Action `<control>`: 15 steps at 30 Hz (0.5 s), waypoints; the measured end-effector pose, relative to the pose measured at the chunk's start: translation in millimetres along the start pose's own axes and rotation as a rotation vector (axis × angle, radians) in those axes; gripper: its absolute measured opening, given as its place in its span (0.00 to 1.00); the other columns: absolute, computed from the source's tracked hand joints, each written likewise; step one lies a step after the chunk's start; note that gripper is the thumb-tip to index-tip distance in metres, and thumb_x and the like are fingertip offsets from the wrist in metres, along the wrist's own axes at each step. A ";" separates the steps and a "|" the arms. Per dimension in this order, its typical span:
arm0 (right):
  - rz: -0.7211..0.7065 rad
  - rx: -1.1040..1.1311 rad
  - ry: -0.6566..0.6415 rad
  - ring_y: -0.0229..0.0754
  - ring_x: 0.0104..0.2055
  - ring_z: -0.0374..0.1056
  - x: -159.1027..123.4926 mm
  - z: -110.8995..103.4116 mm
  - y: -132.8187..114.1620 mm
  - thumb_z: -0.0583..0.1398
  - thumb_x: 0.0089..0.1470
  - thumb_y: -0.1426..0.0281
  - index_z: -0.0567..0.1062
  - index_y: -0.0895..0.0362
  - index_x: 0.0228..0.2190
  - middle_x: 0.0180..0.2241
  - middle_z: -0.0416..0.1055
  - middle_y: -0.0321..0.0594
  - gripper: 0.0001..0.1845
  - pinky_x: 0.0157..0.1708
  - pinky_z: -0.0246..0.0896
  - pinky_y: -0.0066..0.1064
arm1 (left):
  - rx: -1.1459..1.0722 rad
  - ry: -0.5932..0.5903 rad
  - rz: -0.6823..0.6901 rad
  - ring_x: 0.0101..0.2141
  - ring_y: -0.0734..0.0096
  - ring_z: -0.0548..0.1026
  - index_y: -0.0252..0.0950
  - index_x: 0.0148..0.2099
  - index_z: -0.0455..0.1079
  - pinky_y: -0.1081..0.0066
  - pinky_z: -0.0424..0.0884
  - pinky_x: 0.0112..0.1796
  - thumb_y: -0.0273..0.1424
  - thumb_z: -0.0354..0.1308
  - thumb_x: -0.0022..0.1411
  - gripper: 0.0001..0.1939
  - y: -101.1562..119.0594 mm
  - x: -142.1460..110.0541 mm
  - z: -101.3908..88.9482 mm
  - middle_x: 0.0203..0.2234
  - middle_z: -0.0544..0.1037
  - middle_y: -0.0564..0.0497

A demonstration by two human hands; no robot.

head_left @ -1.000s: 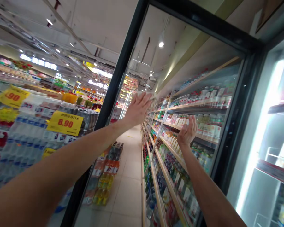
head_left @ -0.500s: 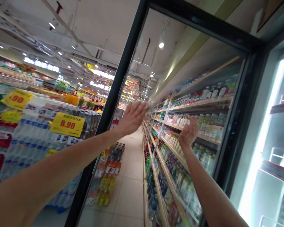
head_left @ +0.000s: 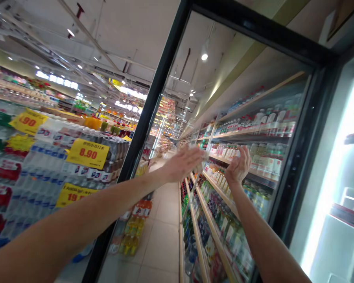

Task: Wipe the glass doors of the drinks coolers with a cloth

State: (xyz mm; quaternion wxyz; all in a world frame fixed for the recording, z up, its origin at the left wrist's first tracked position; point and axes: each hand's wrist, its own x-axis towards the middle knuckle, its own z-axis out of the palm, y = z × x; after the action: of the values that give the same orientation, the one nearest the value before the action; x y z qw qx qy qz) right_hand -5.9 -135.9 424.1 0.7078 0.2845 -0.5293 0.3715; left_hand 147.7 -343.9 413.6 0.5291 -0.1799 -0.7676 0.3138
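Holding my left hand (head_left: 183, 165) flat and right hand (head_left: 238, 166) curled, both empty, at the glass cooler door (head_left: 253, 78).

We are in a supermarket. A long aisle of pale floor tiles (head_left: 162, 232) runs between stacked, shrink-wrapped cases of bottled water (head_left: 38, 177) and a row of glass-door drinks coolers (head_left: 153, 98), whose lit shelves carry rows of bottled drinks (head_left: 253, 151). Yellow price signs (head_left: 87, 153), one reading 8.90, sit on the stacks, and ceiling spotlights (head_left: 204, 57) shine over more shelved goods down the aisle.
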 end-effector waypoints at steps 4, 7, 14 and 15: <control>-0.180 0.092 -0.063 0.49 0.62 0.48 -10.9 -2.6 -20.3 0.46 0.56 0.68 0.61 0.58 0.53 0.58 0.54 0.51 0.24 0.57 0.43 0.53 | -0.020 -0.022 0.022 0.62 0.65 0.39 0.32 0.63 0.43 0.58 0.40 0.60 0.36 0.42 0.63 0.29 33.0 2.9 12.4 0.63 0.45 0.46; -0.378 0.279 -0.204 0.46 0.62 0.48 -30.1 0.2 -56.4 0.45 0.56 0.70 0.55 0.55 0.57 0.60 0.51 0.48 0.26 0.57 0.47 0.49 | 0.009 0.040 -0.274 0.62 0.55 0.37 0.25 0.63 0.43 0.53 0.41 0.59 0.38 0.45 0.61 0.33 33.4 11.4 14.3 0.63 0.43 0.39; -0.456 0.007 -0.413 0.47 0.65 0.36 -33.8 25.0 -95.7 0.48 0.57 0.66 0.54 0.56 0.58 0.60 0.51 0.45 0.27 0.59 0.39 0.48 | -0.037 -0.060 -0.193 0.62 0.62 0.41 0.29 0.64 0.41 0.59 0.42 0.59 0.37 0.47 0.60 0.34 -22.5 -24.9 -16.5 0.63 0.45 0.43; -0.493 -0.028 -0.448 0.47 0.65 0.36 -23.8 25.7 -87.4 0.48 0.56 0.65 0.56 0.53 0.57 0.60 0.51 0.42 0.26 0.59 0.38 0.48 | -0.022 -0.056 -0.204 0.62 0.62 0.42 0.31 0.64 0.42 0.58 0.41 0.60 0.37 0.46 0.61 0.32 -30.7 -31.8 -19.0 0.63 0.46 0.44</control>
State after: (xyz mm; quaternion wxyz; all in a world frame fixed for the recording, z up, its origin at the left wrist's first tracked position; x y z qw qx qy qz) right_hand 48.6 -210.9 407.6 0.6463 0.4688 -0.5920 0.1102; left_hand 179.0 -380.4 416.6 0.5345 -0.0977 -0.7999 0.2548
